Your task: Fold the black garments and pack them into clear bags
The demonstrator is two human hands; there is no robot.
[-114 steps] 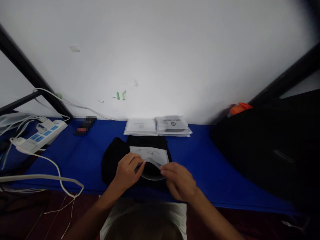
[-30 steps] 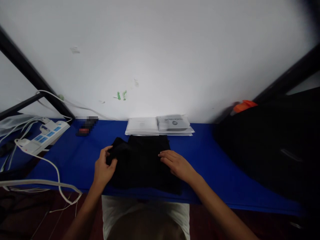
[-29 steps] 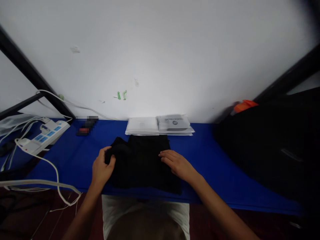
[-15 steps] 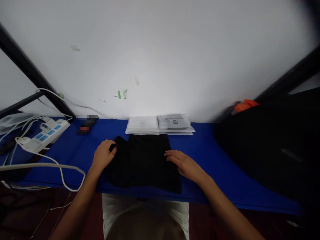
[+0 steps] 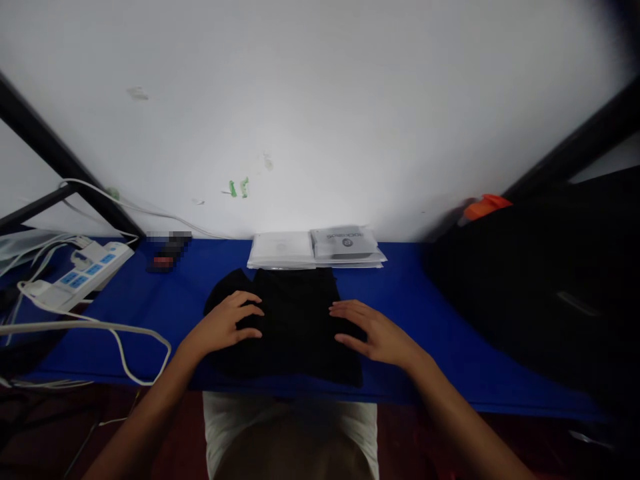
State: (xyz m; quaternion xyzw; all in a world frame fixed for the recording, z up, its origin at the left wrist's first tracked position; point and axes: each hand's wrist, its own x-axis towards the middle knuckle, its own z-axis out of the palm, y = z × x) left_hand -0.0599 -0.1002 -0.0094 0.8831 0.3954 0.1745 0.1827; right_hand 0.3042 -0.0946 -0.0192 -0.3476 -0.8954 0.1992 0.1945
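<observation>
A folded piece of black cloth [image 5: 297, 327], perhaps a garment, lies flat on the blue table in front of me. My left hand [image 5: 227, 323] rests over its left part with the fingers spread apart. On the right edge of the cloth lies my right hand [image 5: 367, 330], fingers stretched out and thumb apart. Neither hand grips anything. Just behind the cloth are flat plastic packets in two piles: a whitish left pile [image 5: 283, 250] and a right pile [image 5: 346, 245] with dark printing.
A white power strip [image 5: 87, 273] with plugs and white cables [image 5: 135, 333] lies at the left. Near the wall is a dark, blurred object [image 5: 170, 251]. A large black heap [image 5: 525, 287] covers the right of the blue table [image 5: 400, 280], with something orange [image 5: 487, 207] behind it.
My left hand has let go of the cloth's left edge and moved right over it, fingers now spread. My right hand stays at the right edge, its thumb now further apart.
</observation>
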